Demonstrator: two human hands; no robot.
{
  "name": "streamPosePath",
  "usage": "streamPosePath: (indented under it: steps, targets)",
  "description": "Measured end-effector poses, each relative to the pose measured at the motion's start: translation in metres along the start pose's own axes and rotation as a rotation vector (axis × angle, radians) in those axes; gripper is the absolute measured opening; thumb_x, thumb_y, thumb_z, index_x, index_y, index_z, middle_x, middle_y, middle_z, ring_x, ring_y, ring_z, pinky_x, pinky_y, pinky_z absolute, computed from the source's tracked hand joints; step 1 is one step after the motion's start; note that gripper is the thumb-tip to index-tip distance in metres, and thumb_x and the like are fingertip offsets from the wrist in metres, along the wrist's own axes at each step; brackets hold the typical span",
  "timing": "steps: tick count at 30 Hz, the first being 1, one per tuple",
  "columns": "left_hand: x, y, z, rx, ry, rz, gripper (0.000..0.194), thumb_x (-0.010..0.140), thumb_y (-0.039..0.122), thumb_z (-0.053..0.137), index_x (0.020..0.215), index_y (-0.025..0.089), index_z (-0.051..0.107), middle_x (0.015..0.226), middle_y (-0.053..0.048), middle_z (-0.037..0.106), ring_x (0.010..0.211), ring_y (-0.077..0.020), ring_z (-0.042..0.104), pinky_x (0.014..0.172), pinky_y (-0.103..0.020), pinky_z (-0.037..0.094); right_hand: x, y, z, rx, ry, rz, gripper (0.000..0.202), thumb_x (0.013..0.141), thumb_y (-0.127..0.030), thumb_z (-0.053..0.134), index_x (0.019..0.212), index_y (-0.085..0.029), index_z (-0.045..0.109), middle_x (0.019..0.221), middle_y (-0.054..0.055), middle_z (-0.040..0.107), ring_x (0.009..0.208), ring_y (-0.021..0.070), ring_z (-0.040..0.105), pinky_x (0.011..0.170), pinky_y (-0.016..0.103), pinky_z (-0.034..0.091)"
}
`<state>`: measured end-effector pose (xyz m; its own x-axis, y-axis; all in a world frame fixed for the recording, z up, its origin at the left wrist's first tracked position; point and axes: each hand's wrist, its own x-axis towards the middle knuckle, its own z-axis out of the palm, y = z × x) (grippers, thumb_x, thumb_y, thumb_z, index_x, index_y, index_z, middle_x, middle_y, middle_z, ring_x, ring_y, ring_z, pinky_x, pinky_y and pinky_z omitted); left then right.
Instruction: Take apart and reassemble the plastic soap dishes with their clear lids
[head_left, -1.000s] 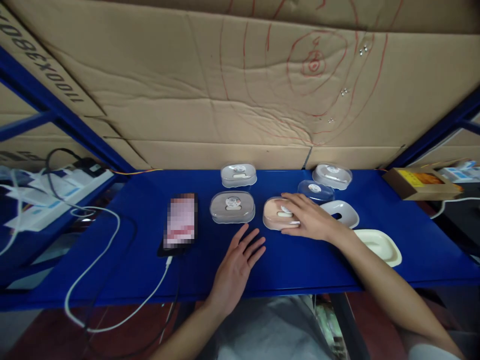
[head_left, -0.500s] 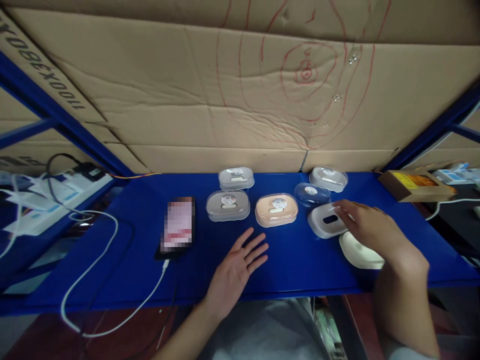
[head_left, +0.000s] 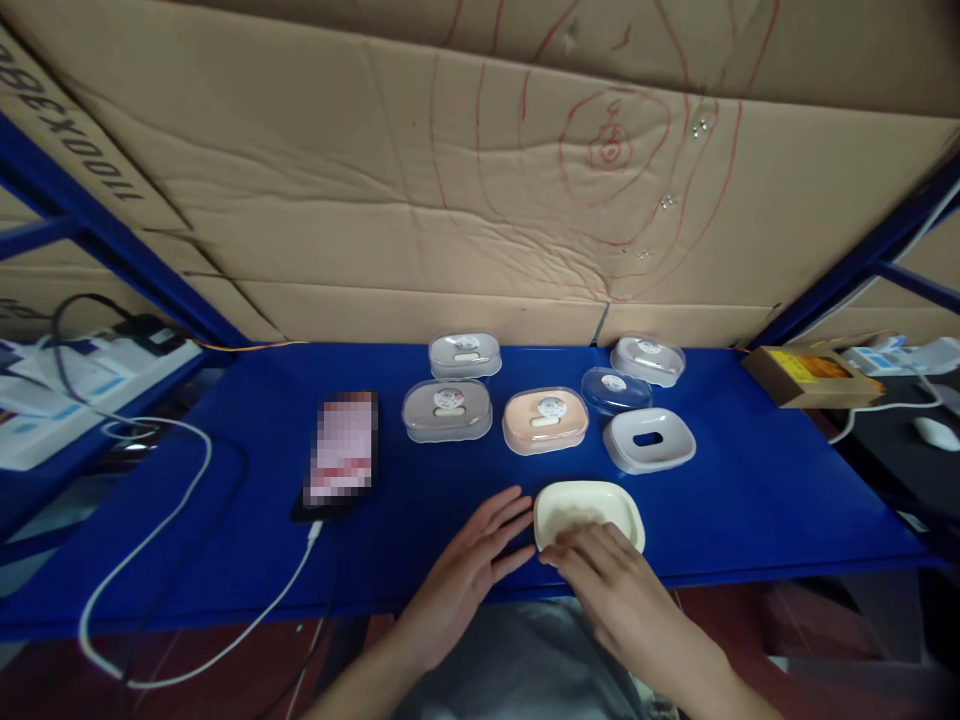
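Note:
In front of me lies a cream oval tray (head_left: 581,494), shaped like a soap dish, near the front edge of the blue table. My right hand (head_left: 604,575) is closed on its near side, fingers curled over the rim and partly hiding the inside. Fingers stretched out, my left hand (head_left: 476,550) is open beside the tray's left end, its fingertips close to the rim; whether they touch it I cannot tell. Behind and to the right sits a pale grey oval piece (head_left: 666,452) with a slot in its middle. A clear lid (head_left: 634,392) with a round sticker lies behind that.
A peach box (head_left: 521,425) and a grey box (head_left: 420,415), both clear-lidded, stand in the middle. Two more grey boxes, one left (head_left: 450,358) and one right (head_left: 649,362), stand at the back. A phone (head_left: 341,450) with a white cable (head_left: 210,480) lies left. Cardboard (head_left: 337,200) walls the back.
The cream tray has come from the right to the centre with my right hand, which has left the pale grey piece. My left hand has moved slightly down toward the tray.

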<state>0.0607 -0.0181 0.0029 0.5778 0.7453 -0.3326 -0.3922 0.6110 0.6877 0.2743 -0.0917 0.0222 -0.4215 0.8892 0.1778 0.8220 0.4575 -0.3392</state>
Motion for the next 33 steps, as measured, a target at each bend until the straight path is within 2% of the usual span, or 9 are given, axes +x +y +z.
streamPosePath:
  steps: [3, 6, 11, 14, 17, 20, 26, 29, 33]
  targets:
    - [0.000, 0.000, -0.001, -0.039, 0.076, -0.014, 0.054, 0.092, 0.036, 0.080, 0.143, 0.026, 0.065, 0.146, -0.013, 0.068, 0.132, -0.0324, 0.065, 0.099, -0.041, 0.056, 0.017, -0.009, -0.001, 0.172, 0.070, -0.126, 0.048, 0.092, 0.005, 0.047, 0.129, -0.021, 0.063, 0.126, 0.009, 0.072, 0.121, 0.0244, 0.065, 0.109, 0.043, 0.052]
    - [0.002, 0.000, -0.001, -0.116, 0.134, -0.112, 0.042, 0.087, 0.029, 0.083, 0.125, 0.014, 0.074, 0.124, -0.016, 0.079, 0.112, -0.0307, 0.075, 0.086, -0.034, 0.059, 0.020, 0.011, -0.006, 0.269, 0.084, -0.266, 0.031, 0.104, -0.011, 0.050, 0.130, -0.024, 0.063, 0.134, 0.007, 0.071, 0.130, 0.0210, 0.063, 0.112, 0.039, 0.051]
    - [0.005, 0.011, -0.003, -0.212, 0.249, -0.092, 0.032, 0.085, 0.022, 0.082, 0.116, 0.016, 0.078, 0.121, -0.011, 0.081, 0.117, -0.0276, 0.074, 0.095, -0.031, 0.058, -0.003, 0.099, -0.015, -0.225, 0.376, 0.228, 0.054, 0.107, -0.043, 0.055, 0.155, -0.019, 0.049, 0.158, 0.020, 0.054, 0.148, 0.0388, 0.049, 0.118, 0.062, 0.040]
    - [0.005, 0.016, -0.004, -0.238, 0.262, -0.134, 0.033, 0.088, 0.025, 0.080, 0.119, 0.014, 0.078, 0.119, -0.013, 0.082, 0.120, -0.0295, 0.074, 0.095, -0.032, 0.058, -0.021, 0.130, -0.012, -0.401, 0.346, 0.276, 0.050, 0.108, -0.049, 0.052, 0.148, -0.021, 0.058, 0.135, 0.017, 0.072, 0.126, 0.0385, 0.067, 0.108, 0.060, 0.045]
    - [0.005, 0.016, -0.004, -0.250, 0.246, -0.171, 0.037, 0.091, 0.031, 0.078, 0.123, 0.012, 0.076, 0.120, -0.014, 0.081, 0.124, -0.0311, 0.072, 0.100, -0.035, 0.057, -0.022, 0.114, -0.005, -0.342, 0.386, 0.218, 0.044, 0.106, -0.047, 0.058, 0.142, -0.022, 0.061, 0.123, 0.014, 0.077, 0.112, 0.0340, 0.071, 0.096, 0.051, 0.051]
    - [0.007, 0.014, -0.004, -0.261, 0.182, -0.166, 0.043, 0.094, 0.039, 0.077, 0.127, 0.012, 0.075, 0.124, -0.015, 0.080, 0.125, -0.0317, 0.070, 0.103, -0.038, 0.055, -0.002, 0.066, 0.005, -0.148, 0.411, 0.090, 0.044, 0.105, -0.040, 0.062, 0.145, -0.021, 0.057, 0.127, 0.014, 0.075, 0.117, 0.0316, 0.069, 0.097, 0.048, 0.053]
    - [0.009, 0.010, -0.015, -0.295, 0.094, -0.079, 0.036, 0.094, 0.041, 0.078, 0.119, 0.015, 0.078, 0.113, -0.011, 0.082, 0.109, -0.0232, 0.075, 0.095, -0.031, 0.057, 0.049, -0.012, 0.028, -0.045, 0.240, -0.181, 0.049, 0.107, -0.030, 0.056, 0.154, -0.018, 0.051, 0.135, 0.016, 0.072, 0.126, 0.0332, 0.066, 0.109, 0.054, 0.054]
    - [0.009, 0.008, -0.018, -0.287, 0.087, -0.037, 0.027, 0.088, 0.032, 0.084, 0.108, 0.014, 0.080, 0.103, -0.008, 0.083, 0.094, -0.0198, 0.076, 0.088, -0.029, 0.058, 0.052, -0.010, 0.022, -0.020, 0.147, -0.215, 0.051, 0.107, -0.025, 0.053, 0.157, -0.021, 0.048, 0.141, 0.014, 0.068, 0.133, 0.0307, 0.062, 0.113, 0.052, 0.054]
    - [0.008, 0.008, -0.016, -0.238, 0.083, -0.046, 0.027, 0.084, 0.030, 0.087, 0.106, 0.015, 0.081, 0.102, -0.007, 0.084, 0.102, -0.0237, 0.076, 0.090, -0.030, 0.056, 0.047, 0.039, -0.009, 0.074, 0.158, -0.320, 0.042, 0.109, -0.035, 0.051, 0.150, -0.026, 0.057, 0.143, 0.011, 0.067, 0.137, 0.0283, 0.059, 0.116, 0.051, 0.050]
